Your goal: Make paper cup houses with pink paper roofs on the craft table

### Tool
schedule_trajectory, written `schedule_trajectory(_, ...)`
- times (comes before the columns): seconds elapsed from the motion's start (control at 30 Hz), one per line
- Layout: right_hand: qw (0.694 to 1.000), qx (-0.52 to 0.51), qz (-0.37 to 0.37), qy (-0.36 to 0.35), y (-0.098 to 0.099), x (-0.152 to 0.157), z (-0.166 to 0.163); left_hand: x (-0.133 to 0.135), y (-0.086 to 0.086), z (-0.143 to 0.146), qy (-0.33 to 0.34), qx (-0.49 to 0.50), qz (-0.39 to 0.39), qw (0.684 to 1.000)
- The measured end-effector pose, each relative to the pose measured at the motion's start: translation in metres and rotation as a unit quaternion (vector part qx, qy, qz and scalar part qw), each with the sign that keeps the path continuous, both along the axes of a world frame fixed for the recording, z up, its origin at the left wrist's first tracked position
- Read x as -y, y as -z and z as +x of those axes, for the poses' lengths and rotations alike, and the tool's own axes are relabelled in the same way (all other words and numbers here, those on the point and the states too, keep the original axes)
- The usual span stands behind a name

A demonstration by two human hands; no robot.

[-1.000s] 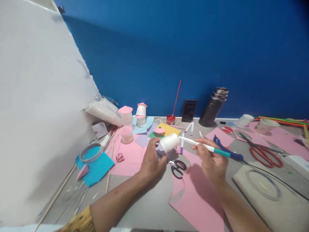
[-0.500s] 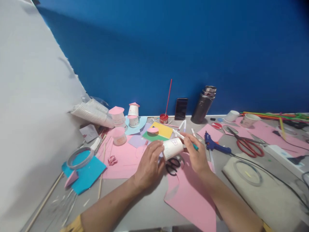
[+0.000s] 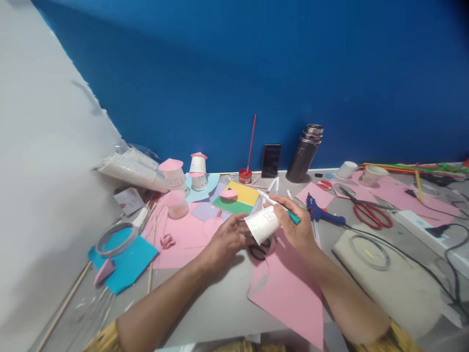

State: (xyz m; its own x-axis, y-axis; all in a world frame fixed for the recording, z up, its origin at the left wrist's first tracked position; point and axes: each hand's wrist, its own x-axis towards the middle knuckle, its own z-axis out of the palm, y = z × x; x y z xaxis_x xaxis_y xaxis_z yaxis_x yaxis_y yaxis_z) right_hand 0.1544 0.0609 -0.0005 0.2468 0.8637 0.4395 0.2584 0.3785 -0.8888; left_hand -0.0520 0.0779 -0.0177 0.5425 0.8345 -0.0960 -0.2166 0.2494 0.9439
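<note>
A white paper cup (image 3: pixel 261 226) lies tilted on its side in the air above the table, a window shape drawn on its wall and a faint green mark near its rim. My right hand (image 3: pixel 298 227) grips the cup's base end and also holds a white marker (image 3: pixel 266 197) with a teal end, its tip pointing up and left. Beside the rim is my left hand (image 3: pixel 225 242), fingers loosely curled and apart; whether they touch the cup is hard to see. Under the cup lie black-handled scissors (image 3: pixel 259 251), partly hidden, on pink paper (image 3: pixel 289 293).
Cups with pink paper roofs (image 3: pixel 198 168) stand at back left near stacked cups (image 3: pixel 134 171). A tape roll (image 3: pixel 116 239) rests on blue sheets. Rightward lie a blue glue gun (image 3: pixel 324 215), red-handled scissors (image 3: pixel 372 215) and a power strip (image 3: pixel 421 230). A dark flask (image 3: pixel 305 154) stands behind.
My left hand has loosened from the cup and drawn slightly away from its rim. The cup has turned in my right hand, showing more of the drawn window. The view has shifted a little.
</note>
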Motion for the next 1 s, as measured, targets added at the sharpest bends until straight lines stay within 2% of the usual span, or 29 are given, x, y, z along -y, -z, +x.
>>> schedule_trajectory(0.07,1.0,0.011,0.007,-0.023,-0.001,0.001,0.003,-0.003,-0.006,-0.002,0.066,0.06,-0.113,0.99)
schedule_trajectory(0.13,0.999,0.023,0.01,-0.04,-0.001,0.003,0.005,-0.004,-0.01,-0.003,0.09,0.084,-0.156,0.98)
schedule_trajectory(0.33,0.996,0.042,0.015,-0.075,-0.003,0.006,0.006,0.0,-0.007,-0.004,0.103,0.098,-0.181,0.973)
schedule_trajectory(0.43,0.997,0.052,0.019,-0.06,-0.004,0.006,0.004,0.001,-0.006,-0.004,0.096,0.112,-0.18,0.973)
schedule_trajectory(0.53,0.998,0.041,0.054,0.018,-0.005,0.007,0.004,-0.001,-0.008,-0.002,0.055,0.121,-0.17,0.976)
schedule_trajectory(0.63,0.992,0.01,0.107,0.071,-0.006,0.01,0.006,-0.005,-0.01,-0.002,-0.023,0.134,-0.158,0.978)
schedule_trajectory(0.77,0.988,0.054,0.143,0.017,-0.011,0.018,0.007,-0.009,-0.009,-0.002,-0.097,0.145,-0.131,0.976)
schedule_trajectory(0.87,0.979,0.124,0.163,-0.011,-0.014,0.022,0.002,-0.01,-0.006,-0.001,-0.117,0.144,-0.121,0.975)
schedule_trajectory(1.0,0.971,0.161,0.177,-0.007,-0.017,0.022,-0.004,-0.009,-0.004,0.0,-0.136,0.139,-0.107,0.975)
